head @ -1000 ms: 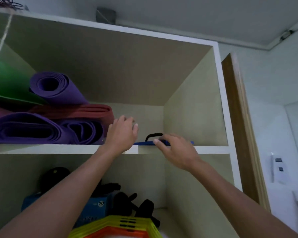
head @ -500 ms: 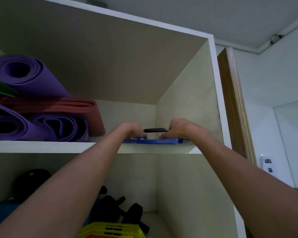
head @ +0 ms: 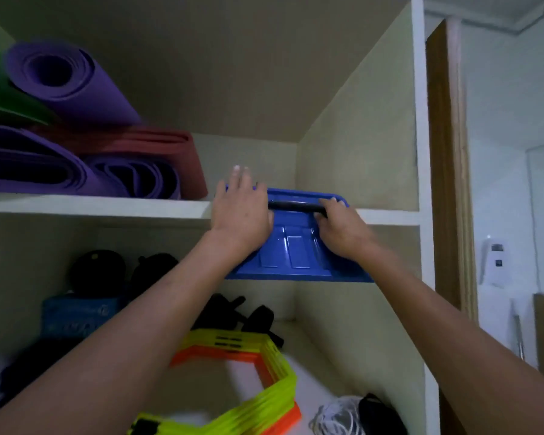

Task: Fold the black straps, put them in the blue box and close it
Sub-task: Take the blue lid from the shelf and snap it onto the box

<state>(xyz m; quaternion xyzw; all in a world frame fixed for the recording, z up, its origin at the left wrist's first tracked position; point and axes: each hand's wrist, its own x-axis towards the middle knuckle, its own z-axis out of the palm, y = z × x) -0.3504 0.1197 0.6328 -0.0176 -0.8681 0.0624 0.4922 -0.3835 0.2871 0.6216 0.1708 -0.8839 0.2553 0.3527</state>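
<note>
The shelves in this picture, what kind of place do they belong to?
Probably a storage cupboard for exercise gear, at home or in a small gym. Rolled purple mats lie on the upper shelf, yellow and orange agility rings lie below, and both hands rest on a blue box.

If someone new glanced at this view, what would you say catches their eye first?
Most likely the blue box, sticking out past the front edge of the upper shelf at centre, with the left hand flat on its lid and the right hand at its black handle. Next, the rolled purple mats stacked at upper left, and the yellow and orange frames on the shelf below.
</note>
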